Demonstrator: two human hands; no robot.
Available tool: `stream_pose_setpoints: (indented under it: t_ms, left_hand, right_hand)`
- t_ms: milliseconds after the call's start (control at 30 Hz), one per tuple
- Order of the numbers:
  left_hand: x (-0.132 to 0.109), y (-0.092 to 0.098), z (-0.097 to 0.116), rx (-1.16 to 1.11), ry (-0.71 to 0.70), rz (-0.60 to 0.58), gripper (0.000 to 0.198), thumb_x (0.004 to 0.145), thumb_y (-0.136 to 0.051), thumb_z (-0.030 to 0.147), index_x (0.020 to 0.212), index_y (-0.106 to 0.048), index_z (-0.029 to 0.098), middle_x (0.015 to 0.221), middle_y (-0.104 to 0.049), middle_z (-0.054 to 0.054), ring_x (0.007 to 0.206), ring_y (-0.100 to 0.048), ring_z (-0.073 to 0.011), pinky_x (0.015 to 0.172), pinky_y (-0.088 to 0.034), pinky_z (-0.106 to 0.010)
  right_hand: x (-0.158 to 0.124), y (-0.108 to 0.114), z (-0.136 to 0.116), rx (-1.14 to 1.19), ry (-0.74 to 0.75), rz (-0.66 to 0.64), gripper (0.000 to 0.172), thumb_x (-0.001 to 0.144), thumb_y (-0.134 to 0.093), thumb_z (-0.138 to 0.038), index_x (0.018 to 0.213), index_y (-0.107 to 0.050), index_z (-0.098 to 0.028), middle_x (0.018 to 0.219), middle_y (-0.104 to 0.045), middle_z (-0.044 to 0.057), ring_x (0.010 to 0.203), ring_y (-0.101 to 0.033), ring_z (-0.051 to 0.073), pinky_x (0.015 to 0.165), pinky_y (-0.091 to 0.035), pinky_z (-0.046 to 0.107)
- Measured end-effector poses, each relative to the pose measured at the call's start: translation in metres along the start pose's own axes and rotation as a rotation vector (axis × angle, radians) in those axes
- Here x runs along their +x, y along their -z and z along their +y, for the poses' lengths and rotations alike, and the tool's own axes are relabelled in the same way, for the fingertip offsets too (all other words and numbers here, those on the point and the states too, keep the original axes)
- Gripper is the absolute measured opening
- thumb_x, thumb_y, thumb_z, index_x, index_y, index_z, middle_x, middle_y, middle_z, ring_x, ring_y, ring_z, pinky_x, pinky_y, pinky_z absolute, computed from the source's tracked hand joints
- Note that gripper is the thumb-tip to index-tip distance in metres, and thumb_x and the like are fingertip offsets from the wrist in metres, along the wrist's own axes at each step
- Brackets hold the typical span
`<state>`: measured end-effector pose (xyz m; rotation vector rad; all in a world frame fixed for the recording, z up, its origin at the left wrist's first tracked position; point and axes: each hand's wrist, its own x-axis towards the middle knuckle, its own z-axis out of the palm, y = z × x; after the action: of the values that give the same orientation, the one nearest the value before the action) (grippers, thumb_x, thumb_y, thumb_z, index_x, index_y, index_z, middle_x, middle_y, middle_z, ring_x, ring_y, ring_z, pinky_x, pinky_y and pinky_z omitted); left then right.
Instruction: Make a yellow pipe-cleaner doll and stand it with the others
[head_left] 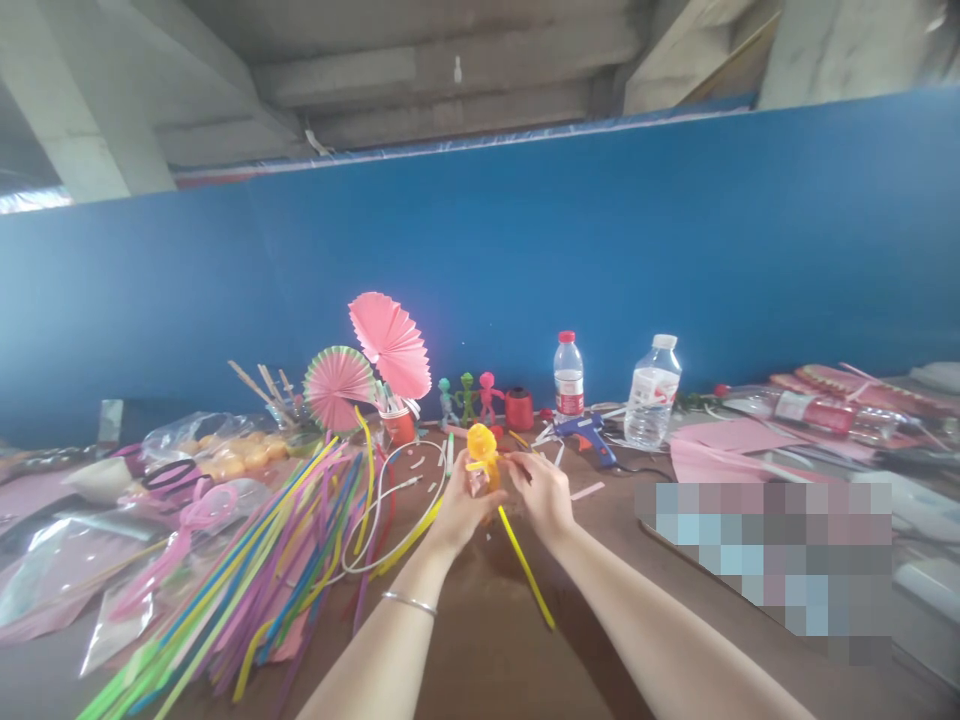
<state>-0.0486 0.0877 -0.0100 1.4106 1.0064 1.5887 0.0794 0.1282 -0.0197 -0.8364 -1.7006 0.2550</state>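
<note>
A small yellow pipe-cleaner figure (482, 443) with a round fuzzy head is upright between my two hands. My left hand (466, 505), with a silver bangle at the wrist, is closed around its lower body. From the right, my right hand (541, 490) pinches at the figure's side; its fingertips partly hide what they grip. A loose yellow pipe cleaner (526, 568) slants down over the brown table below my hands. Behind stand finished-looking small figures in teal (445, 400), green (468, 398) and pink (488, 397).
Many coloured pipe cleaners (247, 570) lie in a heap on the left, beside a looped white cable (346, 572). Pink paper fans (390, 345) stand in a red cup (398, 427). A blue glue gun (592, 436) and water bottles (654, 392) are behind my right hand.
</note>
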Motion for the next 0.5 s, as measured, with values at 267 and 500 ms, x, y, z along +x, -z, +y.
stream_pose_setpoints:
  t_ms: [267, 500]
  left_hand:
    - [0.003, 0.001, -0.011, -0.142, 0.138, 0.217, 0.024, 0.066, -0.064, 0.033, 0.08, -0.056, 0.015, 0.069, -0.06, 0.0, 0.059, -0.057, -0.0105, 0.058, -0.045, -0.023]
    - [0.008, 0.022, -0.023, -0.119, 0.111, 0.347, 0.026, 0.064, -0.064, 0.037, 0.076, -0.052, 0.017, 0.061, -0.056, 0.003, 0.055, -0.057, -0.0106, 0.054, -0.046, -0.024]
  right_hand:
    - [-0.004, 0.0, -0.01, -0.094, 0.216, -0.116, 0.018, 0.082, -0.047, -0.024, 0.09, -0.063, -0.019, 0.078, -0.063, 0.006, 0.076, -0.055, 0.019, 0.072, -0.043, 0.03]
    - [0.001, 0.013, -0.06, 0.311, 0.127, -0.074, 0.012, 0.081, -0.048, -0.026, 0.084, -0.058, -0.02, 0.09, -0.058, 0.008, 0.091, -0.052, 0.021, 0.081, -0.041, 0.037]
